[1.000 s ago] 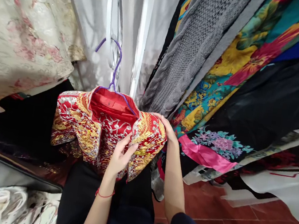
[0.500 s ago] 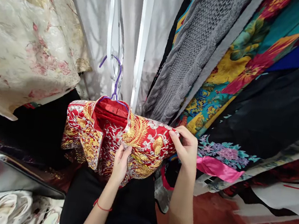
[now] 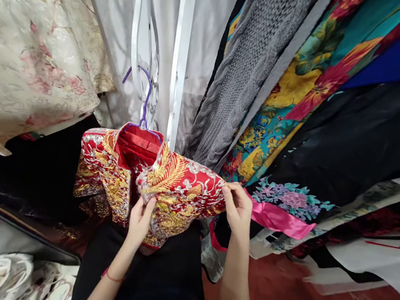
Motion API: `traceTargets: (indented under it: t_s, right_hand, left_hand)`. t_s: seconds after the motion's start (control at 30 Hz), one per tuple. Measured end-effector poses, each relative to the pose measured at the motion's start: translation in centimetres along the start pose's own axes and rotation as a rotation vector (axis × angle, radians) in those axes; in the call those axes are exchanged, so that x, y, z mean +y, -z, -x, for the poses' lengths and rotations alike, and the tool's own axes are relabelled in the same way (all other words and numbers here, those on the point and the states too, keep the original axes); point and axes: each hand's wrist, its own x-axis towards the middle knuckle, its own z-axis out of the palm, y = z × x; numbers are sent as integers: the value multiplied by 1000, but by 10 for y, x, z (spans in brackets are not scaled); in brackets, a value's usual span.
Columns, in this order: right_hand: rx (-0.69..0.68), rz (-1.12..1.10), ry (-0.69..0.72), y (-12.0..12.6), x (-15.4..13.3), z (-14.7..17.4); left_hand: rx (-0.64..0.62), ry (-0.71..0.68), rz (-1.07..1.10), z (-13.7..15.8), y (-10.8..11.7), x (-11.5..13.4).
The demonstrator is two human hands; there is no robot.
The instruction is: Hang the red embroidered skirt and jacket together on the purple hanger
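Red jacket hangs off a purple hanger that looks hooked on the white rack, so that's taking the weight. Left hand has a pinch grip on the front edge, right hand pinches the sleeve end, probably stretching that side out.

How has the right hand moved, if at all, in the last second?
Yes: the right hand has shifted rightward, farther from the white upright bar, now pinching the end of the red sleeve.

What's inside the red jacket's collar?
Red lining, an S mark and part of the purple hanger. The rest of the hanger and the deeper interior can't be seen: the red jacket covers them.
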Motion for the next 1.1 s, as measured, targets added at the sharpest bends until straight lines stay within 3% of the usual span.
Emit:
traceTargets:
  t_s: [0.13, 0.23, 0.3, 0.4, 0.47, 0.6, 0.67, 0.77, 0.87, 0.93, 1.0, 1.03, 1.1]
  right_hand:
    - [207, 60, 152, 0, -36, -3]
    - [208, 153, 190, -3, -50, 5]
    - [102, 232, 125, -5, -44, 15]
    - [-55, 317, -28, -10, -22, 30]
    - [-63, 372, -79, -15, -11, 37]
    - [92, 504, 74, -33, -17, 31]
    - [140, 555, 196, -45, -28, 18]
    - [84, 596, 278, -66, -38, -4]
    - [3, 564, 299, -87, -35, -20]
    - [28, 558, 292, -99, -30, -26]
    - [88, 586, 270, -107, -22, -31]
    - [112, 603, 260, -110, -18, -35]
    - [113, 621, 252, -114, -5, -46]
  left_hand:
    - [67, -123, -9, -47, -19, 37]
    - [114, -143, -17, -60, -31, 46]
    - [200, -138, -46, -56, -33, 34]
    - [402, -105, -85, -47, -30, -3]
    - [458, -54, -68, -43, -26, -28]
    - [254, 60, -111, -35, -12, -49]
    - [164, 81, -210, -27, 0, -44]
    - [86, 81, -399, -13, 21, -29]
    - [190, 57, -673, -9, 39, -15]
    - [359, 8, -816, -17, 49, -12]
    - [436, -45, -896, -33, 56, -13]
    - [405, -57, -928, -41, 59, -15]
    - [227, -66, -981, -57, 60, -18]
